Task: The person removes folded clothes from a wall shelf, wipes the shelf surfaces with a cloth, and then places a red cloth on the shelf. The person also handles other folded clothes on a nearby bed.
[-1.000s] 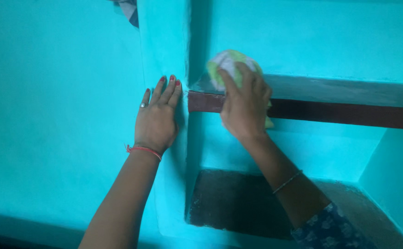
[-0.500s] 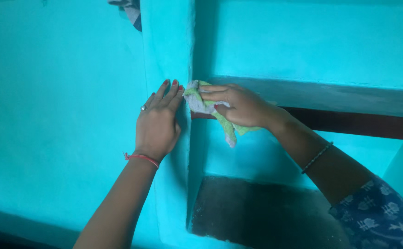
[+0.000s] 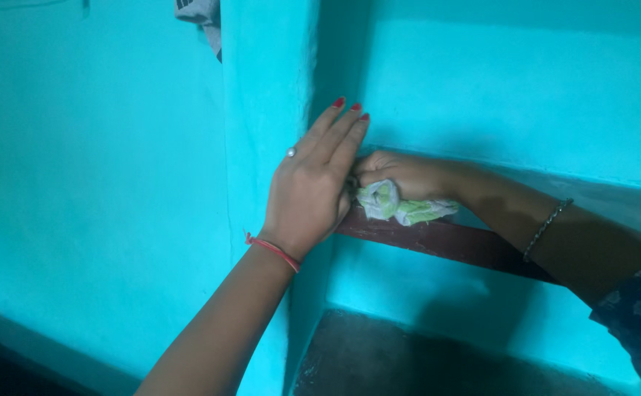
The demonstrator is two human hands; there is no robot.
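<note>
Nearest me, my left hand (image 3: 311, 187) lies flat and open against the edge of the turquoise pillar (image 3: 269, 110), fingers straight and together, gripping nothing; a ring sits on one finger and a red thread (image 3: 273, 249) circles the wrist. Just behind it, partly hidden by those fingers, my right hand (image 3: 401, 176) is clenched on a green and white cloth (image 3: 393, 204), pressing it onto the shelf (image 3: 481, 246) right in the corner where shelf meets pillar. The cloth bunches under the palm and spills over the shelf's dark brown front edge. A beaded bracelet (image 3: 547, 227) shows on the right wrist, and a patterned blue sleeve (image 3: 639, 308) at the frame edge. Below is the dark floor of the lower niche (image 3: 408, 363); beyond, the turquoise back wall (image 3: 518, 88). A scrap of fabric (image 3: 199, 15) hangs at the top by the pillar. Against half a second ago, the left hand has shifted right and higher, now covering the corner, and the cloth has gone from hanging loose in front of the shelf to being pushed down on it.
</note>
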